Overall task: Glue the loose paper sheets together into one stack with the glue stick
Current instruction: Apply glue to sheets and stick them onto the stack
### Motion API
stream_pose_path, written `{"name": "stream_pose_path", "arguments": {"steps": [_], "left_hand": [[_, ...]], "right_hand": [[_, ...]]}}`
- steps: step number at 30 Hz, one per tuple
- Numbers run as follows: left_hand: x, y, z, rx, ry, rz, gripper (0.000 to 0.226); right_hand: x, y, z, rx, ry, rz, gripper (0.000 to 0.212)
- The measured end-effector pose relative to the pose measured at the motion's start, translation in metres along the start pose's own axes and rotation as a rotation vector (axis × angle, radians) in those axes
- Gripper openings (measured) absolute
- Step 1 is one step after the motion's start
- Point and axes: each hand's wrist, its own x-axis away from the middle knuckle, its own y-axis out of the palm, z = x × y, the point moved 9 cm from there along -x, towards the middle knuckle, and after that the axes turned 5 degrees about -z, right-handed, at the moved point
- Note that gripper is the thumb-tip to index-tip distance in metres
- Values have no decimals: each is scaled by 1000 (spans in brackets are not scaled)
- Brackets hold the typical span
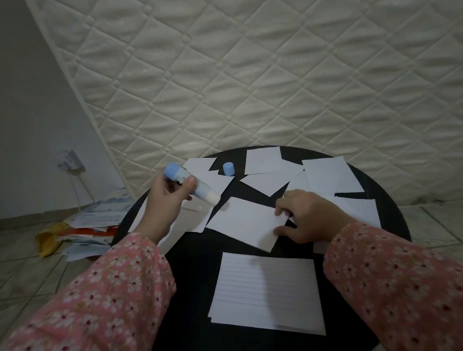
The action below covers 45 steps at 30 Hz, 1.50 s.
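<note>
My left hand (166,199) grips an uncapped blue glue stick (190,186), its white tip pointing down to the right above the table. Its blue cap (228,168) stands near the far edge. My right hand (307,215) pinches the right edge of a blank white sheet (244,225) lying at the table's middle. A lined stack of sheets (266,290) lies nearest to me. Several loose sheets are scattered across the far half, among them a lined sheet (331,176) at the right and a white sheet (263,159) at the back.
The round black table (194,282) stands in front of a quilted white mattress (271,63) leaning on the wall. A pile of papers and packets (91,229) lies on the tiled floor at the left, below a wall socket (69,160) with a cable.
</note>
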Motion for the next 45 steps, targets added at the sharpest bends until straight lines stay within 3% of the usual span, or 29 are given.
{"name": "stream_pose_path", "arguments": {"steps": [4, 7, 10, 14, 20, 27, 34, 45], "left_hand": [[8, 19, 4, -37, 2, -62, 46], [11, 28, 7, -43, 15, -95, 35], [12, 30, 5, -47, 9, -92, 22], [13, 31, 5, -68, 2, -82, 20], [17, 53, 9, -140, 20, -143, 23], [27, 105, 20, -336, 110, -305, 25], [31, 135, 34, -482, 234, -411, 24], [29, 134, 29, -590, 152, -516, 27]], "right_hand": [[-6, -6, -4, -10, 3, 59, 28], [-9, 1, -3, 13, -10, 58, 41], [-8, 6, 2, 80, 21, 3, 34], [-8, 0, 1, 147, 21, 68, 39], [-10, 5, 0, -43, -6, 151, 24], [-9, 15, 11, -121, 3, 22, 31], [-10, 18, 12, -126, 34, 31, 29], [-17, 22, 15, -82, 132, -128, 34]]}}
